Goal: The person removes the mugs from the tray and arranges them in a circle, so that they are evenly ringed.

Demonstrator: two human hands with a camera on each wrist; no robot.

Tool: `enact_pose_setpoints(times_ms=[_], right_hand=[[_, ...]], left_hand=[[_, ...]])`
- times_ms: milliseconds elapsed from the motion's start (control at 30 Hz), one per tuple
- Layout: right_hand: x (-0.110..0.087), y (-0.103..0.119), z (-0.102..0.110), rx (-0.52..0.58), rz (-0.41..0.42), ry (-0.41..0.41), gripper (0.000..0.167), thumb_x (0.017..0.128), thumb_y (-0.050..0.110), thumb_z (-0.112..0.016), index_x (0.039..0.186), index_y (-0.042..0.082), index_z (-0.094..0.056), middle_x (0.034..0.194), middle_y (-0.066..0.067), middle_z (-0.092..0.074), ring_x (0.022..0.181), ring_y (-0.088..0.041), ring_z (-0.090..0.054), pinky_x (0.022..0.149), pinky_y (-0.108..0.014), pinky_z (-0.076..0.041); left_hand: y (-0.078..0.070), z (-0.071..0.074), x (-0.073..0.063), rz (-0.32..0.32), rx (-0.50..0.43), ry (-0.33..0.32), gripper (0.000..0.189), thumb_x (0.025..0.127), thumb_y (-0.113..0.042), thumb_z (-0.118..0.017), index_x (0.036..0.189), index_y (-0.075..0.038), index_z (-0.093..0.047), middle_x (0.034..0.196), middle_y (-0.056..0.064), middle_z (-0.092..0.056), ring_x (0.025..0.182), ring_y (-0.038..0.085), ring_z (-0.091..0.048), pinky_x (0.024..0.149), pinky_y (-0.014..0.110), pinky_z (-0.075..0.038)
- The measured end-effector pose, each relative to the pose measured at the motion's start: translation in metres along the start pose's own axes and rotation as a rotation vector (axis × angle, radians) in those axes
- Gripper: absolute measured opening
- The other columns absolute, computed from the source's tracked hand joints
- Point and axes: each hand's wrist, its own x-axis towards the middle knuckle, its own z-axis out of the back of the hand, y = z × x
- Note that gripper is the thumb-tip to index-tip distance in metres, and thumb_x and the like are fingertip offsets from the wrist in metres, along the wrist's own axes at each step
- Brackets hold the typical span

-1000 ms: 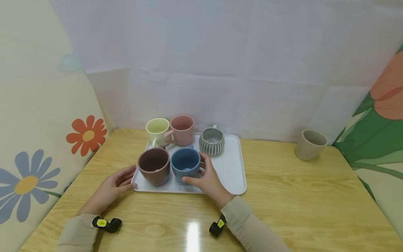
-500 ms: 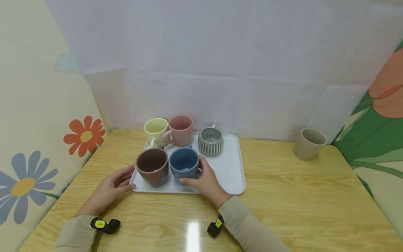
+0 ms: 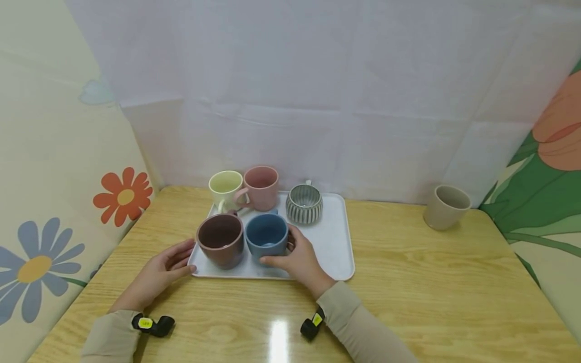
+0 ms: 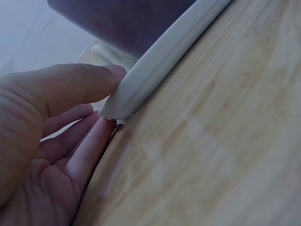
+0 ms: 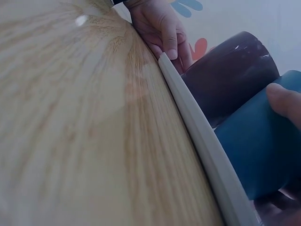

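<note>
My left hand (image 3: 161,269) pinches the near left corner of a white tray (image 3: 327,252); in the left wrist view the thumb lies on top of the rim (image 4: 146,75) and a fingertip is beneath it. My right hand (image 3: 304,262) grips a blue cup (image 3: 265,247) from its right side, thumb at the front and fingers behind. The cup stands upright at the tray's near side, next to a brown mug (image 3: 222,252). Behind these are a pale yellow mug (image 3: 225,189), a pink mug (image 3: 262,191) and a ribbed grey cup (image 3: 304,206).
A beige cup (image 3: 446,207) stands on the wooden table (image 3: 408,282) at the far right, apart from the tray. A white cloth (image 3: 281,91) hangs behind the table. Flower-patterned cloth (image 3: 50,166) borders both sides.
The view shifts slightly. Both hands keep their places on the tray corner and the blue cup, and the cups stay where they were.
</note>
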Motion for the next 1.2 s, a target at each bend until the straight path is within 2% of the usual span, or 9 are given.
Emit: enact_pose_setpoints(times_ms=[700,933,1200], right_hand=[[-0.001,-0.004,0.008,0.010,0.053,-0.031,0.088,0.068,0.015,-0.096,0.145,0.011,-0.054,0.136,-0.005,-0.062,0.129,-0.020,-0.057,0.109,-0.033,-0.047],[-0.001,0.003,0.016,0.018,0.070,-0.061,0.092,0.068,0.017,-0.096,0.148,0.013,-0.051,0.139,-0.004,-0.061,0.129,-0.020,-0.057,0.108,-0.033,-0.048],[0.000,0.014,0.025,0.035,0.107,-0.104,0.086,0.068,0.012,-0.096,0.144,0.013,-0.056,0.135,-0.005,-0.063,0.125,-0.022,-0.060,0.107,-0.032,-0.049]], left_hand=[[0.002,0.001,0.000,-0.010,0.000,-0.002,0.083,0.095,-0.022,-0.074,0.159,0.001,-0.026,0.156,0.030,-0.035,0.114,-0.016,-0.048,0.094,0.009,-0.047],[0.003,0.001,0.001,-0.005,0.013,-0.002,0.083,0.096,-0.023,-0.073,0.159,0.000,-0.026,0.156,0.029,-0.036,0.116,-0.015,-0.048,0.094,0.009,-0.047],[0.003,0.001,0.001,-0.006,0.007,0.001,0.082,0.096,-0.022,-0.073,0.159,0.000,-0.026,0.157,0.029,-0.035,0.115,-0.015,-0.048,0.094,0.009,-0.048]])
